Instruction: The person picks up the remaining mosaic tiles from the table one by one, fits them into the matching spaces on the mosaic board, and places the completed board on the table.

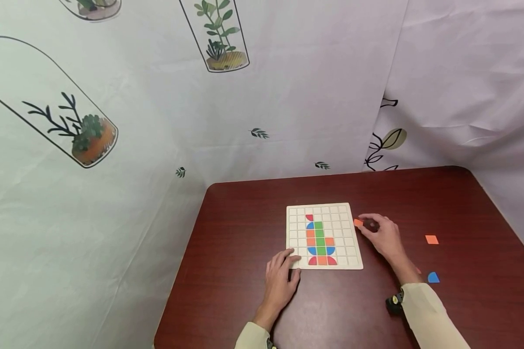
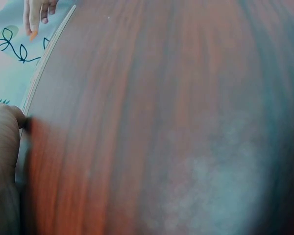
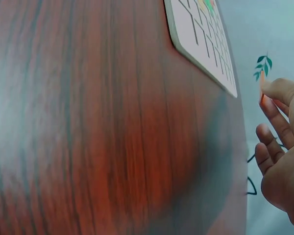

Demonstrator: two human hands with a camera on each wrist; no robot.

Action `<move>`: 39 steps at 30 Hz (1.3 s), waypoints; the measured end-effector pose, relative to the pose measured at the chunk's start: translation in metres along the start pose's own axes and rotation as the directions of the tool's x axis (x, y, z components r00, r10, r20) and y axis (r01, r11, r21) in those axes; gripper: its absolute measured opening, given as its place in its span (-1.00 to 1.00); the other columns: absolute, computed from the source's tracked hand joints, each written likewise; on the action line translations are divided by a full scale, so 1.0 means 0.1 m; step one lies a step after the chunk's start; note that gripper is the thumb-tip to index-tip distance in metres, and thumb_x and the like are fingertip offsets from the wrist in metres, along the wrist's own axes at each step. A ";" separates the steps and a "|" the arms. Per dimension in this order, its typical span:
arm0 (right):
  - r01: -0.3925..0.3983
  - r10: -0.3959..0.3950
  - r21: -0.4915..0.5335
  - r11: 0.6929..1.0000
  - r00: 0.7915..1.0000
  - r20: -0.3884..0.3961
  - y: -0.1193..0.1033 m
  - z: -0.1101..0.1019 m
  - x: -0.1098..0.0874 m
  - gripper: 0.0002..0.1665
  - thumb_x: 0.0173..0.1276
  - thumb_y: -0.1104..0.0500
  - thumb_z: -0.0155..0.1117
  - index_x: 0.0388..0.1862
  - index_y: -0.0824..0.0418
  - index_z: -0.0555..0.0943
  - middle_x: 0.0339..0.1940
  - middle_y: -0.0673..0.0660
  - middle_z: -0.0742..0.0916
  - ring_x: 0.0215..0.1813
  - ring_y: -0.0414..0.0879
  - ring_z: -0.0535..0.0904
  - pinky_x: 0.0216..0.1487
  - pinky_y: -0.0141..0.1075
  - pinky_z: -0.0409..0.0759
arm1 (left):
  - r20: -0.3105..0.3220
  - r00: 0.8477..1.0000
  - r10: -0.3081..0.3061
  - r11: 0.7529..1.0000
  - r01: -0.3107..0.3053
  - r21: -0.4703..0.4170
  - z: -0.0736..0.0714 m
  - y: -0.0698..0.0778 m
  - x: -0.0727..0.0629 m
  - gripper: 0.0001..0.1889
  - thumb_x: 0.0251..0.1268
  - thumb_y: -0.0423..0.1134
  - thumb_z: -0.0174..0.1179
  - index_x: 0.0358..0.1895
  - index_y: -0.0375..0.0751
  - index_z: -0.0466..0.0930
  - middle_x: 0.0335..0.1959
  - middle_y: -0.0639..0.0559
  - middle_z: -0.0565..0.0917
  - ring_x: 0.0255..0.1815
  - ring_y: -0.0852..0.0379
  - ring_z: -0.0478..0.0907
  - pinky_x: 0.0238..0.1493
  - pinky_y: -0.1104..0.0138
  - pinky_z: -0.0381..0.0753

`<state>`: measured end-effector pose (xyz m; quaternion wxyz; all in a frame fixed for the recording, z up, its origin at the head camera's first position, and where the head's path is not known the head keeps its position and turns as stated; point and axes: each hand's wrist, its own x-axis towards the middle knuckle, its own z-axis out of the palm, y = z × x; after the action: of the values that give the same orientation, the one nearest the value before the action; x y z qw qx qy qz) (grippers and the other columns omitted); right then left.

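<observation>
My right hand (image 1: 383,236) pinches an orange square tile (image 1: 358,223) between thumb and fingertips, just off the right edge of a pale grid board (image 1: 353,259). In the right wrist view the same orange tile (image 3: 262,87) shows edge-on in the pinch. My left hand (image 1: 281,276) rests with its fingertips on the board's lower left corner, thumb beside the near edge. Tiles fill part of the grid: a column of green squares (image 1: 319,237), orange squares (image 1: 310,237) beside it, blue quarter-rounds (image 1: 330,250), and red ones (image 1: 309,217) at top and bottom.
On the dark red table (image 1: 340,310), to the right of my right hand, lie a loose orange tile (image 1: 432,239) and a blue rounded tile (image 1: 433,277). A red piece (image 1: 417,270) peeks out beside the right wrist. A white printed cloth (image 1: 297,106) hangs behind the table.
</observation>
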<state>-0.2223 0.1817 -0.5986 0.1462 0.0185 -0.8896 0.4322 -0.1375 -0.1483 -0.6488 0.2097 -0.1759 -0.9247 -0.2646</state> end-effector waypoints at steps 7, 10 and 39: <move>0.007 -0.007 0.004 1.000 1.000 0.017 -0.07 0.10 0.02 -0.62 0.29 0.30 0.59 0.08 0.30 0.75 -0.10 0.30 0.78 -0.12 0.14 0.59 -0.11 -0.07 0.52 | -0.001 1.000 -0.001 1.000 0.001 0.004 -0.01 0.00 0.01 -0.67 0.30 -0.23 0.46 0.12 0.04 0.74 0.32 0.05 0.64 0.34 0.00 0.53 0.14 0.01 0.50; 0.000 -0.001 0.016 1.000 1.000 0.031 -0.10 0.14 0.02 -0.61 0.29 0.31 0.59 0.09 0.31 0.75 -0.11 0.31 0.77 -0.12 0.13 0.57 -0.13 -0.12 0.51 | -0.003 1.000 0.000 1.000 0.000 0.002 -0.01 0.01 0.01 -0.67 0.30 -0.23 0.47 0.12 0.03 0.74 0.32 0.05 0.64 0.33 0.00 0.53 0.13 0.01 0.50; 0.018 -0.028 0.054 0.998 0.983 0.182 -0.25 0.56 -0.03 -0.68 0.28 0.31 0.58 0.02 0.28 0.79 -0.09 0.20 0.80 -0.08 0.12 0.58 -0.01 0.00 0.48 | 0.024 0.999 -0.027 0.999 0.027 -0.020 -0.02 0.01 0.01 -0.68 0.33 -0.22 0.45 0.13 0.04 0.74 0.33 0.05 0.64 0.36 0.02 0.52 0.17 0.02 0.48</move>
<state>-0.2293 0.1223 -0.6127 0.0685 0.0721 -0.8874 0.4501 -0.1377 -0.1482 -0.6460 0.1932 -0.1687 -0.9266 -0.2748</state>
